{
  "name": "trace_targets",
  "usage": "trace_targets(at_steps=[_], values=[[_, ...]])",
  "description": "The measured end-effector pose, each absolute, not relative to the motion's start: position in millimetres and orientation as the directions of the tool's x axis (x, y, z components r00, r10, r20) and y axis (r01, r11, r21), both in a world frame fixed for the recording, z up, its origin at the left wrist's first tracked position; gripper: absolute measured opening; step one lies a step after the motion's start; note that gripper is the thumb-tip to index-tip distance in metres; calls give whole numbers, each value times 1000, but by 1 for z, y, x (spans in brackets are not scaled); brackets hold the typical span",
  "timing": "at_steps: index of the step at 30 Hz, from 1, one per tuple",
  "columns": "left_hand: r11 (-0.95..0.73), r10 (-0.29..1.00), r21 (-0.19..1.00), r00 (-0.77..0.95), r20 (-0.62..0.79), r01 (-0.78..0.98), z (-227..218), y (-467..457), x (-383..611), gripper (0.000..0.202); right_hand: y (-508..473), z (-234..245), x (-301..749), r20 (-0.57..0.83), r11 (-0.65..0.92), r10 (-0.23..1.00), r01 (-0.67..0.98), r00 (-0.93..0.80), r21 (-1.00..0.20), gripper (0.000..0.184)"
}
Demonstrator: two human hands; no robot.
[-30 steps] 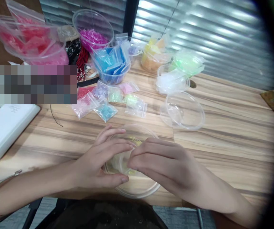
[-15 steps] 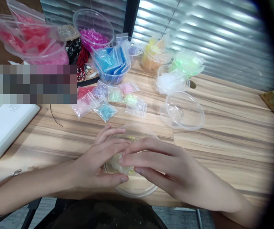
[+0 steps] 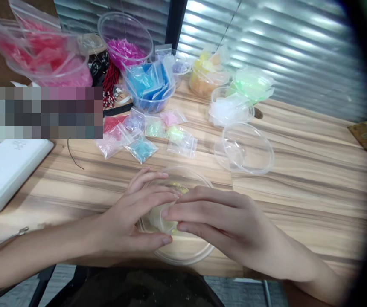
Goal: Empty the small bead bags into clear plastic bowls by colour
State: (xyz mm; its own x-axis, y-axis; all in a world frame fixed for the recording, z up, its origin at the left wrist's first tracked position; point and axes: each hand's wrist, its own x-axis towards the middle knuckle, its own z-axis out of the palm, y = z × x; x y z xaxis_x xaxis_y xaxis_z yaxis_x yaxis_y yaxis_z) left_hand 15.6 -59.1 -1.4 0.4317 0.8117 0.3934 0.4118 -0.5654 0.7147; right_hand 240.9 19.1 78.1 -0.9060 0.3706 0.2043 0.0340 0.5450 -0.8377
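Observation:
In front of me on the table is a clear round bowl (image 3: 193, 259), with small yellow pieces (image 3: 181, 187) visible inside it. My left hand (image 3: 138, 209) is over the bowl's left side, fingers spread and thumb apart. Between its thumb and fingers shows a small translucent cup-like piece (image 3: 158, 217) with a rounded edge; whether the left hand touches it I cannot tell. From the right, my right hand (image 3: 222, 221) reaches over the bowl, its fingertips bent together at that piece's edge. The right hand covers much of the bowl's right side.
Several small zip bags (image 3: 141, 149) of coloured pieces lie beyond the bowl. An uncovered clear container (image 3: 250, 170) stands to the right. Farther back are tubs of blue packets (image 3: 148, 83), purple pieces (image 3: 126, 51) and red bags (image 3: 47, 47). A white device (image 3: 17, 170) sits left.
My right hand has shifted slightly, and more of the translucent piece's rounded edge and the yellow pieces shows. My left hand has stayed almost still.

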Motion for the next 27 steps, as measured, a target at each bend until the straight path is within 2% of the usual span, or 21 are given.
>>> trace_targets(at_steps=[8, 16, 22, 27], values=[[-571, 809, 715, 427, 405, 403, -1, -60, 16, 64, 20, 82, 239, 196, 587, 346, 49, -918, -808, 29], [-582, 799, 717, 434, 416, 385, 2, -59, 17, 59, 22, 84, 241, 145, 564, 319, 64, -936, -823, 28], [-581, 798, 717, 445, 407, 386, 1, -58, 16, 58, 22, 84, 238, 221, 634, 278, 5, -935, -774, 26], [-590, 793, 711, 440, 421, 382, 0, -58, 17, 58, 20, 82, 238, 218, 630, 290, 14, -932, -777, 26]])
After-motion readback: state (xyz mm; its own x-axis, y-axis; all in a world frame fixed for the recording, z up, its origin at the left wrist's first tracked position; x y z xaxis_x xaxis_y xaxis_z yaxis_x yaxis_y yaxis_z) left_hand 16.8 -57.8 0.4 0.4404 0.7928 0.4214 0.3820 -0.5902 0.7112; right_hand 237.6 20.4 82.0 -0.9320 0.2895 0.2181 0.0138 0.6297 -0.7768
